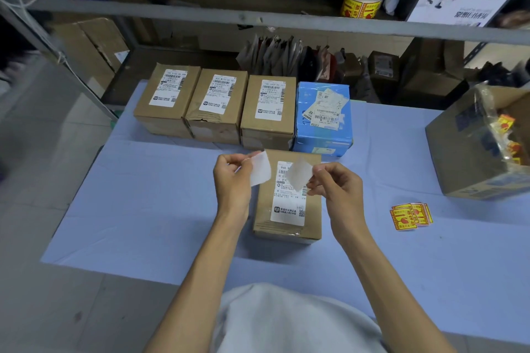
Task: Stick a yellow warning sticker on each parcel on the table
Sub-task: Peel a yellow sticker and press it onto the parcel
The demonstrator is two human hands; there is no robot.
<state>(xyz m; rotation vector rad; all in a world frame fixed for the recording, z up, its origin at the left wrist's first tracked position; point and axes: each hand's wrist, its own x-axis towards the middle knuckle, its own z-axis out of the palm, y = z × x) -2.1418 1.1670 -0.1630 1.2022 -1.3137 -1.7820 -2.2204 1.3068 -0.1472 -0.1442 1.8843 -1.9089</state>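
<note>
A brown parcel [265, 209] with a white shipping label lies on the blue table cover [160, 209] right below my hands. My left hand [232, 180] pinches a white paper piece [260, 168] above the parcel's left edge. My right hand [338, 186] pinches a second, paler piece [298, 174] over the label. Both pieces show only their white sides and are held apart; I cannot tell which is the sticker and which its backing. Behind stand three brown parcels [169, 94] [218, 103] [269, 109] and a blue parcel [324, 117] in a row. No yellow sticker shows on any parcel.
A small pile of loose yellow warning stickers [410, 216] lies to the right. An open cardboard box [464, 149] holding yellow sticker scraps stands at the right edge. A sticker roll [362, 3] sits on the grey shelf [200, 13] behind.
</note>
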